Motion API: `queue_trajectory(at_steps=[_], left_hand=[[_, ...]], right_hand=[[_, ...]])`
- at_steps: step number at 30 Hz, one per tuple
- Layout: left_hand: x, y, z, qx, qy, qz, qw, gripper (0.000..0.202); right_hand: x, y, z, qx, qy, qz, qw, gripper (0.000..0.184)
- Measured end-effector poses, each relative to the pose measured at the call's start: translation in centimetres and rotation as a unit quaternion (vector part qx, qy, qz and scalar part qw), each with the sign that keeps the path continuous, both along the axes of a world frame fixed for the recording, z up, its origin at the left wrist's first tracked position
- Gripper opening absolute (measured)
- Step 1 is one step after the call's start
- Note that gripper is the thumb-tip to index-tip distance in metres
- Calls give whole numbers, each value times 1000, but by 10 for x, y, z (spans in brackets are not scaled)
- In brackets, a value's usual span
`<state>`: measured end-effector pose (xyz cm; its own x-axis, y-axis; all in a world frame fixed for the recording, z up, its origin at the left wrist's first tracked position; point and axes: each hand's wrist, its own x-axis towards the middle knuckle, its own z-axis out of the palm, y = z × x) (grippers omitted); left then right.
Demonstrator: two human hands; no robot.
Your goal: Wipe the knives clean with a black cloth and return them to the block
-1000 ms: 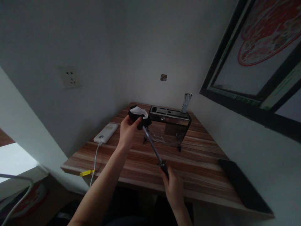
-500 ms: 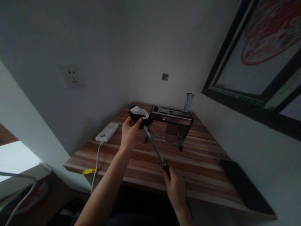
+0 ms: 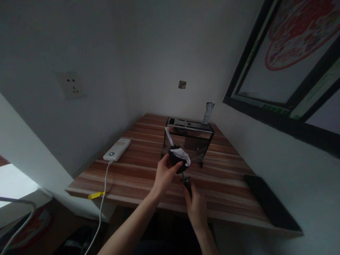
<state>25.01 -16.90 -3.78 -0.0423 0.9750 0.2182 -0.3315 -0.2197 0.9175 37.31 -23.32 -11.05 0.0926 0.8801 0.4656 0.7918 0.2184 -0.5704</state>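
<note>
My left hand (image 3: 164,173) is closed on a black and white cloth (image 3: 180,156) that wraps round a thin metal rod (image 3: 169,136). The cloth sits low on the rod, close to its black handle (image 3: 187,184). My right hand (image 3: 197,209) grips that handle from below. The rod's bare tip points up and back towards a metal and clear slotted rack (image 3: 189,139) that stands on the wooden table (image 3: 143,170) just behind my hands.
A white power bank (image 3: 118,150) with a cable (image 3: 102,198) lies at the table's left. A dark flat slab (image 3: 268,202) lies at the right edge. A small metal piece (image 3: 208,112) stands behind the rack. Walls enclose the corner, with a socket (image 3: 68,85) and a framed picture (image 3: 287,60).
My left hand has slid the cloth down the rod from its tip to near the handle. The rod's upper end now shows bare. My right hand has stayed on the handle.
</note>
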Motion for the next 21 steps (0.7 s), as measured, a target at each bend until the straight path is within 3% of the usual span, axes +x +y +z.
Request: queue_trajectory(at_steps=[7,12,21], left_hand=[[11,-16,-18,-10,51,-25,998,37],[7,-17,-21,-4,54,-36,998,44],[10,-20,-20,4,20,8,1000,35]], right_hand=[[1,0,1,3,12,6,1000,37],[1,-1,-1,-4,-5,8,1000,34],[0,-3,2,-2,6,26,1000,32]])
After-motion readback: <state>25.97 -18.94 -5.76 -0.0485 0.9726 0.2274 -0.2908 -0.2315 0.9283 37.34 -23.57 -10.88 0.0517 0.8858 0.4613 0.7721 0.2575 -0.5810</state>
